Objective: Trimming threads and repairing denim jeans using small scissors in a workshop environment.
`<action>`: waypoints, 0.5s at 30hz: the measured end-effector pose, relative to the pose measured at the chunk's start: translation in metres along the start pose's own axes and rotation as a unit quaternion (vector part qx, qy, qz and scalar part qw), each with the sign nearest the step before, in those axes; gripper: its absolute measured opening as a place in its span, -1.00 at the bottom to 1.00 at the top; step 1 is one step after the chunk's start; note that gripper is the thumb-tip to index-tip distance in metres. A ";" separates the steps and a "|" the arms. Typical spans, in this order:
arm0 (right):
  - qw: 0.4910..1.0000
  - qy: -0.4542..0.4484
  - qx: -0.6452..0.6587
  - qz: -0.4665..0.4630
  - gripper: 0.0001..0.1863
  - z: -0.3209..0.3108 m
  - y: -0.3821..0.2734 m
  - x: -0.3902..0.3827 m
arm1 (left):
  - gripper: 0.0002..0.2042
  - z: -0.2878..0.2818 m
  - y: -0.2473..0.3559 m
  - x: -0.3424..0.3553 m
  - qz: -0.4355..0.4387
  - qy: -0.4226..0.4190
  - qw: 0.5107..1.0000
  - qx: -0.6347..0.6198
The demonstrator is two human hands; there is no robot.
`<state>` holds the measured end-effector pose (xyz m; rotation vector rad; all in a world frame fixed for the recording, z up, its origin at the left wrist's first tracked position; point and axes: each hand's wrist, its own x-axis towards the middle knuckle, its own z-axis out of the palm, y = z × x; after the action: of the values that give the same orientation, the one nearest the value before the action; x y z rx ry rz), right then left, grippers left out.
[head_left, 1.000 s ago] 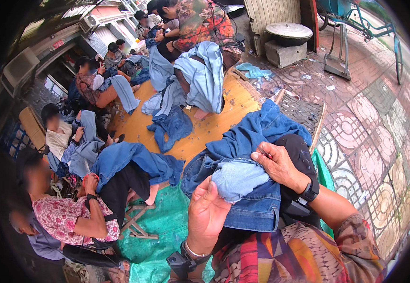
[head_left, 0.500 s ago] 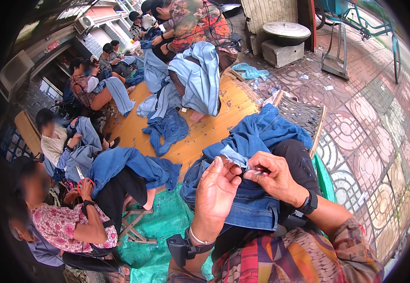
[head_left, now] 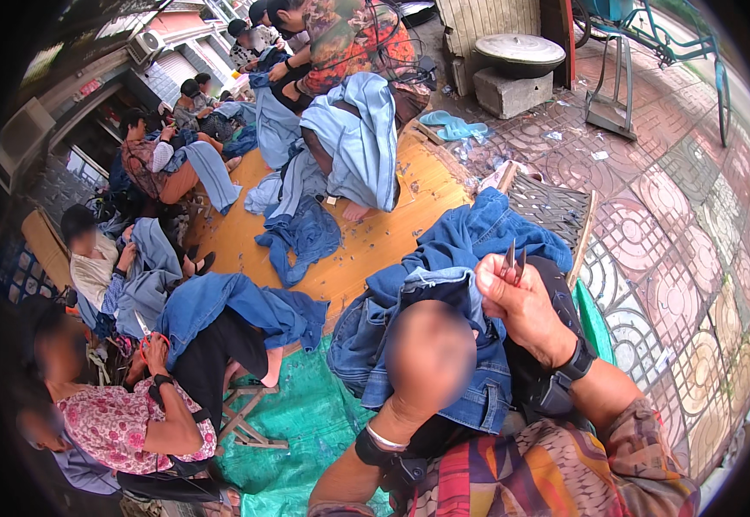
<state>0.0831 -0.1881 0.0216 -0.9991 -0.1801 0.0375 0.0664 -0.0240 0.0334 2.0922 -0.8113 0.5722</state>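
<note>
Dark blue denim garments (head_left: pixel 487 231) lie over my lap, with a pale-edged opening between my hands. My right hand (head_left: pixel 521 310) is closed around small metal snips (head_left: pixel 514 264), pointed blades upward, beside that opening. My left hand (head_left: pixel 427 362) rests low on the denim at the middle; a blurred patch covers its fingers, so I cannot tell what they hold.
At left a co-worker (head_left: pixel 125 414) holds orange-handled scissors (head_left: pixel 145 336). More co-workers (head_left: pixel 349 39) sit with denim around a wooden board (head_left: pixel 392 258). A green tarp (head_left: pixel 297 452) lies below; a lidded pot (head_left: pixel 520 53) on a block and blue cart (head_left: pixel 677 52) stand back right.
My left hand has turned and moved lower onto the denim. My right hand has risen rightward, the snips' blades now upright. The pale fabric that was between my fingers is mostly hidden.
</note>
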 end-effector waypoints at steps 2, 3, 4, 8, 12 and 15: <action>0.993 0.011 0.100 0.059 -0.78 -0.003 -0.009 0.008 | -0.84 -0.006 -0.002 -0.004 -0.028 -0.072 0.995 0.060; 0.993 0.013 0.099 0.058 -0.78 -0.007 -0.010 0.009 | -0.82 -0.009 -0.001 -0.002 -0.025 -0.087 0.993 0.075; 0.985 0.019 0.153 0.077 -0.77 -0.012 -0.009 0.011 | -0.82 -0.012 -0.003 -0.001 -0.025 -0.087 0.993 0.072; 0.972 0.017 0.210 0.102 -0.78 -0.019 -0.011 0.015 | -0.73 -0.019 -0.016 -0.004 -0.022 -0.092 0.993 0.072; 0.984 -0.014 0.148 0.099 -0.78 0.001 -0.013 0.010 | -0.64 -0.021 0.000 -0.001 -0.097 -0.045 0.993 0.053; 0.994 -0.056 0.070 0.057 -0.78 0.010 -0.011 0.001 | -0.62 -0.013 0.006 0.011 -0.098 -0.010 0.993 0.065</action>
<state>0.0813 -0.1856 0.0368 -0.8677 -0.2203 0.2074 0.0684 -0.0200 0.0514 2.2694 -0.5847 0.5098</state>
